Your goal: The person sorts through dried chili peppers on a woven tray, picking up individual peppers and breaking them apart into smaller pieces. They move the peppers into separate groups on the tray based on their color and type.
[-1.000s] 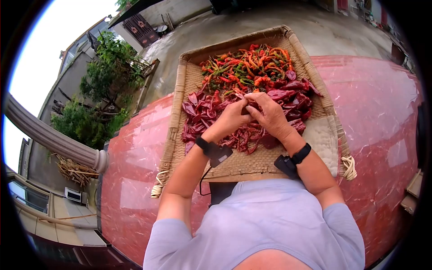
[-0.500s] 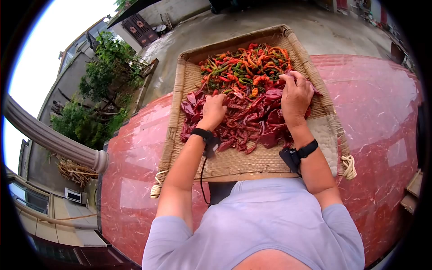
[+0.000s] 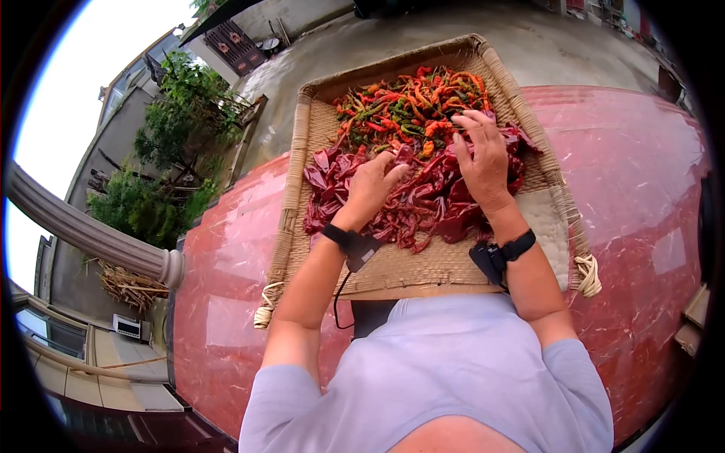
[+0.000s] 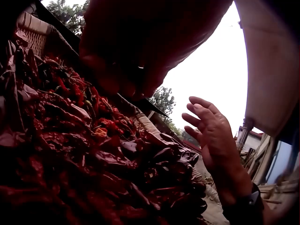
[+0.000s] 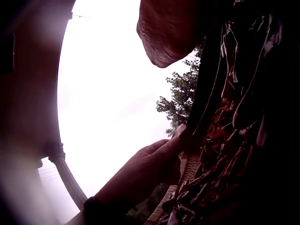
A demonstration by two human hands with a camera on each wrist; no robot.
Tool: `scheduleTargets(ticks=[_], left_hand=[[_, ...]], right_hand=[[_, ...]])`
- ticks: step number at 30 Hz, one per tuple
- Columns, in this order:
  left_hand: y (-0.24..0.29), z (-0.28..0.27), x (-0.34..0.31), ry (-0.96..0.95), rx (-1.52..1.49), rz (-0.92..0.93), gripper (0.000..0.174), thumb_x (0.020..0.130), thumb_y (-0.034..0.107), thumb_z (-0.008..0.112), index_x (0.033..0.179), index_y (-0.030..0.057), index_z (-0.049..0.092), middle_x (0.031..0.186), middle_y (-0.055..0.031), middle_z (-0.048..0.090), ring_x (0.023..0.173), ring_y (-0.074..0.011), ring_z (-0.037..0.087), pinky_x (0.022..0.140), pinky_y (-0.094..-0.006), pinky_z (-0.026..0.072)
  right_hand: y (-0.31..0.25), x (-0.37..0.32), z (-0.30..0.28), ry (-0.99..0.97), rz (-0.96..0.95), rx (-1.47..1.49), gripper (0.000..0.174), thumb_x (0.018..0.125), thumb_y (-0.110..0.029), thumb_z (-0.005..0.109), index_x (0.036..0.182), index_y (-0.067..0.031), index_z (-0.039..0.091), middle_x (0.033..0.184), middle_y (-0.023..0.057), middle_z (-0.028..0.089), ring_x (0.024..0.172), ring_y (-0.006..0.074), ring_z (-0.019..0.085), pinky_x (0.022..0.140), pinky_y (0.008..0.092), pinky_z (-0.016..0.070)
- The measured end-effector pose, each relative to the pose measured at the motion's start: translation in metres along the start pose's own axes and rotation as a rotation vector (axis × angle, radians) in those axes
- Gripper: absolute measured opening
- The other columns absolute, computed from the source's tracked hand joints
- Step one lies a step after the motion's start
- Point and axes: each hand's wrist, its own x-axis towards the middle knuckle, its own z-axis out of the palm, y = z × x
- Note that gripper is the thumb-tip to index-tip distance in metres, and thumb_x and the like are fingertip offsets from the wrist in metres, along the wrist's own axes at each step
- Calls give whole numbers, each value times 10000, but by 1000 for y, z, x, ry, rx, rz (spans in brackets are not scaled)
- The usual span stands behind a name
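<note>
Outdoors on red stone table [image 3: 642, 174]: resting left hand [image 3: 370, 189] and right hand [image 3: 483, 162], fingers loose, gripping nothing, on dried chillies [image 3: 430, 208] in woven tray [image 3: 423, 272].

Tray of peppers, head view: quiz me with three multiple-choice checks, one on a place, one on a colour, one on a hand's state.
1. Where in the tray do the thin orange and green chillies lie?
A. at the far end
B. along the near edge
C. outside it

2. What colour is the table?
A. white
B. red
C. blue

3. How is the right hand?
A. clenched, off the tray
B. gripping a cord
C. fingers spread on the dark red peppers

Answers:
1 A: they fill the end of the tray away from the person.
2 B: red marbled stone shows on both sides of the tray.
3 C: the head and left wrist views show straight, spread fingers.
</note>
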Motion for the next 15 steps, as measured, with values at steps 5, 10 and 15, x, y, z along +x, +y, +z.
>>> scheduleTargets(ticks=[5,10,15], left_hand=[[26,17,-18,-134,-418,42,227,998,193,655,1088,-11,613,841,-95,652,755,-156,624,680,-323,499],[3,11,-6,-49,-611,29,281,1045,233,608,1245,37,633,1011,-17,679,874,-91,608,804,-251,498],[-43,14,14,33,-69,-7,263,979,107,622,1229,28,645,1163,-108,623,1032,-223,631,896,-354,519]], right_hand=[[-29,-14,13,-285,20,449,277,978,-111,640,1249,-61,627,1171,139,635,1075,319,642,907,385,526],[-23,-10,12,-166,92,469,221,1004,-84,600,1220,-52,633,1066,140,645,939,307,663,831,355,537],[3,-3,6,136,41,-62,272,948,-52,621,1205,-130,666,1196,80,605,1104,272,605,961,407,473]])
